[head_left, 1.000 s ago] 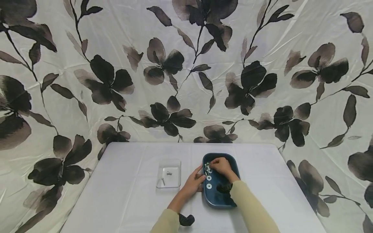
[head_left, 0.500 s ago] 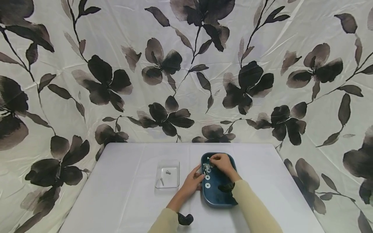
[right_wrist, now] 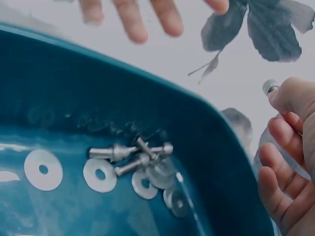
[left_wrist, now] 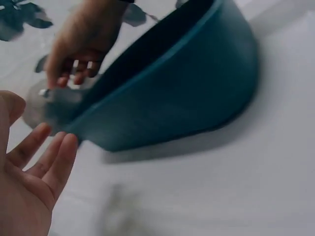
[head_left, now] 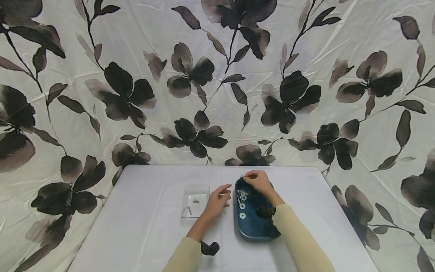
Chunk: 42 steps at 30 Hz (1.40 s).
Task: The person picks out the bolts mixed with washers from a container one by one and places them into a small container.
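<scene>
My right hand pinches a small metal bolt between thumb and finger, above the far end of a deep blue tray. The bolt's round head shows in the right wrist view; the fingers hide its shank. Inside the tray several flat washers lie along the left side, beside a pile of metal bolts. To the left of the tray is my left hand, its fingers loosely extended and holding nothing. In the left wrist view its fingertips are near the tray's outer wall.
A clear plastic box stands left of the tray, close to my left hand, with two metal bolts lying apart in it. A white cloth covers the table. Behind it hangs a flower-patterned curtain.
My right hand has risen from the pile toward the tray's far rim with the bolt. My left hand has left the tray's side and moved left, its fingers spreading.
</scene>
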Motion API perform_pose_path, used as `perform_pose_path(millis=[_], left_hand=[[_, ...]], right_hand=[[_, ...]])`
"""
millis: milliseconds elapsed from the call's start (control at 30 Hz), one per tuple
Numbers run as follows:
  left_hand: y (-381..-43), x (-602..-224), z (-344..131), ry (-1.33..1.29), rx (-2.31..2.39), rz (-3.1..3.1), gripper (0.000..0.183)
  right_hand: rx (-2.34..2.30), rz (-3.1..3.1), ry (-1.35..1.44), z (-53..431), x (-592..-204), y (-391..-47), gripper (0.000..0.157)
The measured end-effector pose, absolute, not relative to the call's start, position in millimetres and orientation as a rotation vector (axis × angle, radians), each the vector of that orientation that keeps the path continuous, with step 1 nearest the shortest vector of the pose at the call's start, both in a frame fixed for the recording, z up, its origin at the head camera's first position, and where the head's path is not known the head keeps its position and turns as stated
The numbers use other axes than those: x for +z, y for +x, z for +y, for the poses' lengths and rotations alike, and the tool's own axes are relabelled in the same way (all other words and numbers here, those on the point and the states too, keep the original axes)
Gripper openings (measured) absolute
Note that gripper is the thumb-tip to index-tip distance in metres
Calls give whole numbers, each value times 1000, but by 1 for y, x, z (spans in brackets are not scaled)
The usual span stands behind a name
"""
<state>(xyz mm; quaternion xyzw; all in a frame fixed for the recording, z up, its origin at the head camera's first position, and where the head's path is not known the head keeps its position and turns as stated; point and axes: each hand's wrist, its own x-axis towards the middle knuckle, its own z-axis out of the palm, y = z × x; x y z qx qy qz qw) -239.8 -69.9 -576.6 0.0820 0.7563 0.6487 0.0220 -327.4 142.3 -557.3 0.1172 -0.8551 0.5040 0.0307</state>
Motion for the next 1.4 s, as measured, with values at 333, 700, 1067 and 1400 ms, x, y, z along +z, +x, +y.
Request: perform_pose_path(millis=[333, 700, 1067, 1400], left_hand=[[-251, -530, -136, 337, 1724, 2652, 41], [-261, -523, -202, 127, 1665, 2794, 41], [-253, -561, -228, -66, 1692, 2700, 41], [-244, -587, -231, -246, 1733, 2566, 44]], right_hand=[[1557, -2636, 473, 130, -539, -327, 5], [1661, -2581, 504, 118, -532, -329, 5], [1733, -2578, 554, 103, -523, -323, 4], [1723, -2597, 616, 91, -523, -315, 4]])
